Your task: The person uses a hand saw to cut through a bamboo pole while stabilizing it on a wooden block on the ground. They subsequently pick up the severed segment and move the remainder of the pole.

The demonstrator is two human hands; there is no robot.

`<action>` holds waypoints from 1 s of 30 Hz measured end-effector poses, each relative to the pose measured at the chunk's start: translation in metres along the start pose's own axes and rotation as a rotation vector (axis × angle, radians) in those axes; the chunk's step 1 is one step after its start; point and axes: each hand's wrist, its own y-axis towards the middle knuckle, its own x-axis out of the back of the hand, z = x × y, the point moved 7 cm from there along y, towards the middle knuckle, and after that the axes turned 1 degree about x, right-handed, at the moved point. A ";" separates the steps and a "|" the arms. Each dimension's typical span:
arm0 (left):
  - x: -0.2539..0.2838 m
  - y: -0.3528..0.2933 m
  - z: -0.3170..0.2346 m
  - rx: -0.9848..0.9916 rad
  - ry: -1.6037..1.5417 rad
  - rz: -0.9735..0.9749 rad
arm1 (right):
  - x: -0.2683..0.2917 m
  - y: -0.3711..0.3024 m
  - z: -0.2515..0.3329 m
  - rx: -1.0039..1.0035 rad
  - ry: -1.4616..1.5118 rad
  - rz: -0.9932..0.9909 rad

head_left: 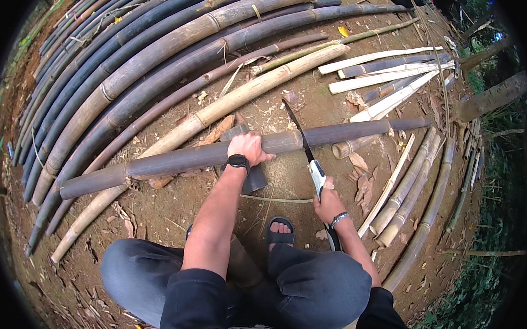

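A dark bamboo pole lies crosswise in front of me, propped over a pale bamboo pole and a short dark piece. My left hand grips the dark pole from above near its middle, with a black watch on the wrist. In my right hand is a hand saw with a white and black handle. Its dark curved blade crosses the dark pole to the right of my left hand. Whether the teeth have cut in, I cannot tell.
Long dark bamboo poles lie side by side at the far left. Split pale strips are piled at the far right. Shorter bamboo lengths rest on the soil at the right. My sandalled foot stands near the pole.
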 end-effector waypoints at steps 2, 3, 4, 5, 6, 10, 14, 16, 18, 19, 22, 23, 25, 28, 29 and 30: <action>0.005 -0.009 0.023 0.037 0.032 0.041 | -0.002 -0.026 0.020 0.054 0.071 0.021; 0.004 -0.015 0.023 0.040 0.023 0.032 | -0.008 -0.051 0.010 -0.002 0.094 0.040; 0.002 -0.013 0.020 0.036 0.007 0.014 | -0.007 -0.075 -0.005 -0.061 0.107 0.050; -0.002 -0.012 0.017 0.032 -0.010 -0.004 | -0.007 -0.089 -0.016 -0.119 0.121 0.059; -0.002 -0.013 0.019 0.038 0.030 -0.062 | -0.010 -0.069 -0.009 -0.038 0.084 0.028; 0.002 -0.003 0.008 0.009 0.011 -0.018 | -0.005 -0.019 -0.009 -0.029 0.069 0.005; 0.003 -0.001 0.020 0.032 0.017 -0.001 | -0.010 -0.083 -0.039 -0.133 0.154 0.054; 0.003 0.002 0.012 0.032 0.002 -0.013 | -0.001 -0.055 -0.018 -0.045 0.132 0.002; -0.007 0.000 0.004 0.039 -0.011 0.020 | 0.004 -0.024 0.002 0.011 0.077 -0.001; -0.002 0.002 0.007 0.051 0.000 0.020 | 0.004 -0.006 0.008 0.013 0.066 0.007; 0.001 -0.009 0.029 0.062 0.032 0.044 | 0.001 -0.044 0.004 -0.034 0.138 0.099; 0.001 -0.010 0.033 0.067 0.024 0.054 | 0.003 -0.066 -0.001 -0.065 0.168 0.129; 0.000 -0.013 0.024 0.042 0.002 -0.020 | 0.006 -0.069 -0.004 -0.008 0.100 0.073; -0.006 -0.006 0.003 -0.013 -0.013 -0.050 | -0.002 -0.013 0.001 0.030 0.018 0.015; -0.001 -0.001 0.007 -0.005 -0.008 -0.039 | -0.005 0.015 0.009 0.056 0.006 -0.001; 0.000 -0.007 0.020 0.016 0.012 -0.027 | 0.004 0.006 0.022 0.056 0.036 0.058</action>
